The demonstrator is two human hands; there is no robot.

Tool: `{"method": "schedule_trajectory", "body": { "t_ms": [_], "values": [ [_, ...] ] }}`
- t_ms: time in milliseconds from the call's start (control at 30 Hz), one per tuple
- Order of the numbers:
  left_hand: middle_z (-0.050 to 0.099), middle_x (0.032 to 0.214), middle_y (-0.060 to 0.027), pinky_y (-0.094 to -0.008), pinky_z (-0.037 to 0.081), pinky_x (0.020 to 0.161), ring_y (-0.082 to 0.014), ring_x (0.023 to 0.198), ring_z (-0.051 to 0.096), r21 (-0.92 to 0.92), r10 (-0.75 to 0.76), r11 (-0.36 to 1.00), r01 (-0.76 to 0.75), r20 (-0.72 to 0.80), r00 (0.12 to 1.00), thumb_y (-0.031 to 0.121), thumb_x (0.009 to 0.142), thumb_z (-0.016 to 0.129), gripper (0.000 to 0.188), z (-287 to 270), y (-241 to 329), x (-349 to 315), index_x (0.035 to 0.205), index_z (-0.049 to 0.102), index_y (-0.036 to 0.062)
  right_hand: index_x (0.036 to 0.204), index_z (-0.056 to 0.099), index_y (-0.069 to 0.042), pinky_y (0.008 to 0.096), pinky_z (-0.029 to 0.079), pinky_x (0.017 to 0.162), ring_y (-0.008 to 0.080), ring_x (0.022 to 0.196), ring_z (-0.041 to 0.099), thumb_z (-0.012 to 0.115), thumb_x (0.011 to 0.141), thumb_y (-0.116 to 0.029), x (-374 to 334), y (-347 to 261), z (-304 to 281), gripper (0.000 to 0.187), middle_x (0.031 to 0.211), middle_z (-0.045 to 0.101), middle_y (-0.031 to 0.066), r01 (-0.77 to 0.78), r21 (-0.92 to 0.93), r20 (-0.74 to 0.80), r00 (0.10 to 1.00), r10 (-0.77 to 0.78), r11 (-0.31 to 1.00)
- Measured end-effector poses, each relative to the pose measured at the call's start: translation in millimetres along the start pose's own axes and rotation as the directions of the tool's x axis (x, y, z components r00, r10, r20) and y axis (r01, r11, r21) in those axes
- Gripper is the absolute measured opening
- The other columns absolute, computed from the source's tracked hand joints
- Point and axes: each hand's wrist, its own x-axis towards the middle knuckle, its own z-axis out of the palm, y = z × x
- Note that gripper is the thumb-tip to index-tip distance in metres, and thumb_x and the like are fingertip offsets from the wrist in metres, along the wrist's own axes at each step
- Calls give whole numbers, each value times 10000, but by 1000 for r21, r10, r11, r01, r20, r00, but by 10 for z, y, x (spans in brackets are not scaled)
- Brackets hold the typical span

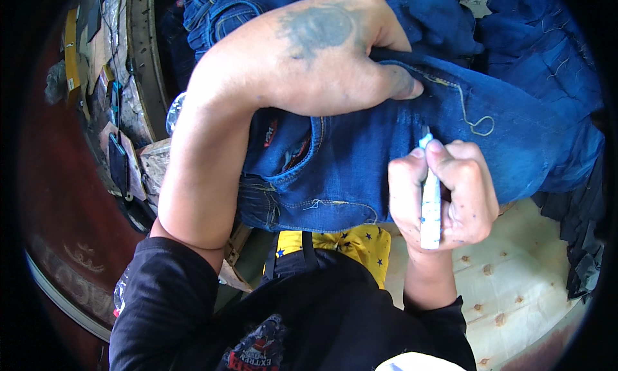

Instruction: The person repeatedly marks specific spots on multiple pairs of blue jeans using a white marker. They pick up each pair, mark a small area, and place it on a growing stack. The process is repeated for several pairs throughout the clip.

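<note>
The left hand (pixel 322 58) bends right at the wrist (pixel 225 81) (thumb (pixel 400 85) extended); the right hand (pixel 467 190), nearer, curls tightly.

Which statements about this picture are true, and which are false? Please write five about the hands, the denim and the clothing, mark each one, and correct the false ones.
1. The right hand holds a slim tool with a white and blue handle. True.
2. The left hand is well away from the denim. False: its thumb rests on it.
3. A loose, pale thread lies to the right of the tool's tip. True.
4. The person's sleeves are white. False: they are black.
5. Yellow cloth with dark stars shows below the denim in the picture. True.
</note>
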Motion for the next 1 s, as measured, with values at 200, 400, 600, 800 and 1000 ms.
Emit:
{"method": "schedule_trajectory", "body": {
  "t_ms": [200,400,600,800,1000],
  "values": [
    [786,983,-238,-455,612,874,-398,1003,773,376,123,925,-46,-183,975,396,915,841,466,229,178,-134,1166,771,10,1058,576,8,313,465,514,164,546,509,783,874,-20,-49,-13,-368,278,850,590,96,42,263,-73,997,-24,964],
    [776,879,-218,-485,623,808,-402,920,777,268,24,962,47,-257,966,284,908,817,233,362,160,-33,984,835,64,1011,641,29,332,533,503,226,542,616,768,830,19,115,41,-245,221,758,648,121,99,148,-10,995,-99,984],
    [776,851,-174,-416,576,730,-353,804,758,262,48,964,48,-350,936,169,895,826,179,285,50,44,1039,830,62,897,694,24,311,528,473,223,509,630,748,769,70,164,81,-23,146,682,632,119,100,-33,34,995,-98,994],
    [735,790,-230,-478,612,746,-424,795,750,211,150,973,-92,-277,949,256,958,771,257,168,153,8,942,777,0,898,695,23,310,516,470,233,506,629,737,762,106,240,79,9,165,683,635,120,76,-11,70,995,-75,997],
    [733,777,-234,-480,615,753,-426,792,753,147,80,988,-47,-234,969,251,956,774,257,105,177,2,928,776,-4,906,696,29,316,514,467,235,506,630,750,756,100,235,20,-37,174,668,621,120,17,24,76,997,-19,1000]
  ]
}}
